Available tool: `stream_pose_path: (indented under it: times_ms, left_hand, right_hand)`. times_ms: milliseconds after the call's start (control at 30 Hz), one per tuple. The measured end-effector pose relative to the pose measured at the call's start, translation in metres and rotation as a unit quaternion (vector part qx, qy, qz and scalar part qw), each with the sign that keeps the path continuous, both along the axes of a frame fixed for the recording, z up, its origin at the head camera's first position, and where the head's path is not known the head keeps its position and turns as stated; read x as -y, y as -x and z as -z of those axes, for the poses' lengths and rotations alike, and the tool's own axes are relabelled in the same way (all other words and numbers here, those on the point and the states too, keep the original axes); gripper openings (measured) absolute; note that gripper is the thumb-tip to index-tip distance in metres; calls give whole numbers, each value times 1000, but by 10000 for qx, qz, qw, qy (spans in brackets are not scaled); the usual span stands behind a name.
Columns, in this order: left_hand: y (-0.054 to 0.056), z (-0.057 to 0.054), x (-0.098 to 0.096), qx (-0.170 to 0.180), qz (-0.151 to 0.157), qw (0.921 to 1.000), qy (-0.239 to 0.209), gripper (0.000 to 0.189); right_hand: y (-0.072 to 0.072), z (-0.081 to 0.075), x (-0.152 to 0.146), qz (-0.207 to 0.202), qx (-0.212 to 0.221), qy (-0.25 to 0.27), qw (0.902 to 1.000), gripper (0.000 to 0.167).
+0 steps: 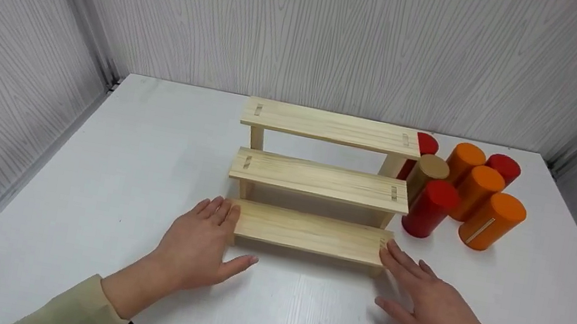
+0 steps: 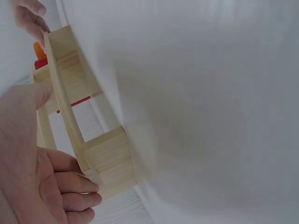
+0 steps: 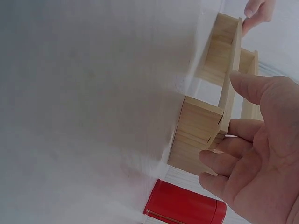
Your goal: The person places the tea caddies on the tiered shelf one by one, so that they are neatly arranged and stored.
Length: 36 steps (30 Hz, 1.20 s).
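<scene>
**A:** Where do you have the rack?

**B:** I have the wooden rack [image 1: 321, 181] standing upright about midway across the table [image 1: 164, 128], its top step [image 1: 330, 126] toward the far edge and its bottom step [image 1: 311, 232] toward the near one. The cylinders [image 1: 478, 192] stand beside it, toward the far right corner.

**A:** And the fingers?

**B:** On the left hand [image 1: 193, 249] I see them extended against the left end of the bottom step, thumb spread apart. On the right hand [image 1: 434, 309] they reach loosely to the other end, tips touching it. Neither hand is gripping anything.

**A:** How do you expect it to handle?

**B:** I judge it light and stiff: thin boards on slim supports. The bare wood looks dry, so I expect decent friction. It hardly seems fragile, but I would avoid twisting it, since the joints are probably its weak spots.

**A:** Where would you take hold?

**B:** I would take both ends together, fingers round the board just above each end support [image 3: 191, 130]. A one-sided push could swing it into the red cylinder [image 1: 428, 211] close by.
</scene>
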<state>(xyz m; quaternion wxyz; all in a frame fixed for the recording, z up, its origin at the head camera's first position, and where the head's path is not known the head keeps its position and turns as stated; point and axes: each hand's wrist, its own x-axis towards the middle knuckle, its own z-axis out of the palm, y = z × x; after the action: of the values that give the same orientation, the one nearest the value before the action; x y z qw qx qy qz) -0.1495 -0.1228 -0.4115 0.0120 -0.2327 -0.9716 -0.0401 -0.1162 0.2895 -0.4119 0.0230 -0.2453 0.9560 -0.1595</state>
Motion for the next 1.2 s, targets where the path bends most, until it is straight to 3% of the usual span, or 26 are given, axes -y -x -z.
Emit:
stream_pose_path:
  times_ms: [200, 367, 467, 667, 933, 1067, 1200]
  left_hand:
    - [3, -3, 1, -195, -158, 9989, -399, 95]
    - [9, -5, 3, -24, -419, 9950, -904, 99]
    - [12, -3, 3, 141, -549, 9885, -1402, 103]
    - [16, 5, 0, 539, -770, 9653, -2438, 111]
    - [21, 12, -9, 1021, -1045, 9215, -3598, 116]
    - [22, 13, -11, 1182, -1175, 9086, -3830, 117]
    - [23, 16, -10, 1251, -1222, 9033, -3918, 118]
  right_hand:
    - [1, -1, 0, 49, 181, -30, 9998, 81]
    - [0, -2, -1, 58, 224, -42, 9997, 81]
    - [0, -2, -1, 43, 223, -47, 9997, 81]
    - [0, -2, 0, 7, 161, 6, 9999, 80]
    - [1, -3, -1, 68, 212, 21, 9997, 79]
    - [1, -3, -1, 108, 269, 74, 9996, 79]
    - [4, -2, -3, 140, 352, 133, 9992, 79]
